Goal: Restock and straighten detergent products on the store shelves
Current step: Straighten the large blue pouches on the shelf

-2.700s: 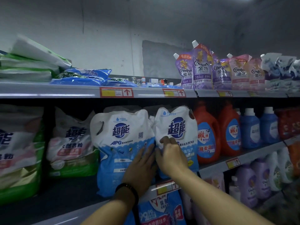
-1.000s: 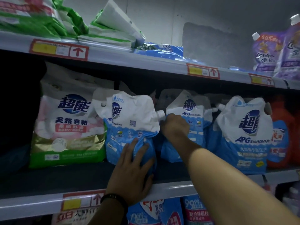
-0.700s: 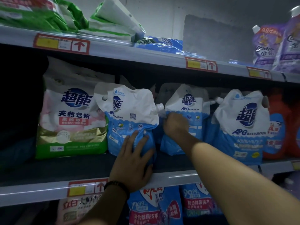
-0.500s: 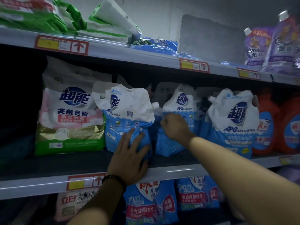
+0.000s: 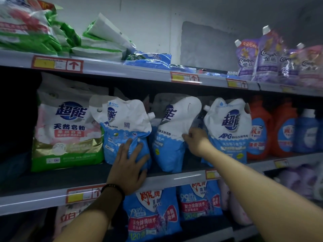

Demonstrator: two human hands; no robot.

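The left hand (image 5: 130, 165) is pressing flat-fingered on the near pouch (image 5: 125, 130) while the right hand (image 5: 196, 141) is pinching the middle pouch (image 5: 172, 137); turning it label-forward advisably calls for keeping the neighbour braced.

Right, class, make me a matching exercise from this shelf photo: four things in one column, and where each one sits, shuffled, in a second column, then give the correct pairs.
Column one:
1. purple softener pouches
2. orange detergent bottles
3. green and white powder bag
4. left hand

Column two:
A. middle shelf, far left
B. top shelf, right end
C. flat against the left blue and white pouch
D. middle shelf, right of the pouches

Pairs: 1-B, 2-D, 3-A, 4-C
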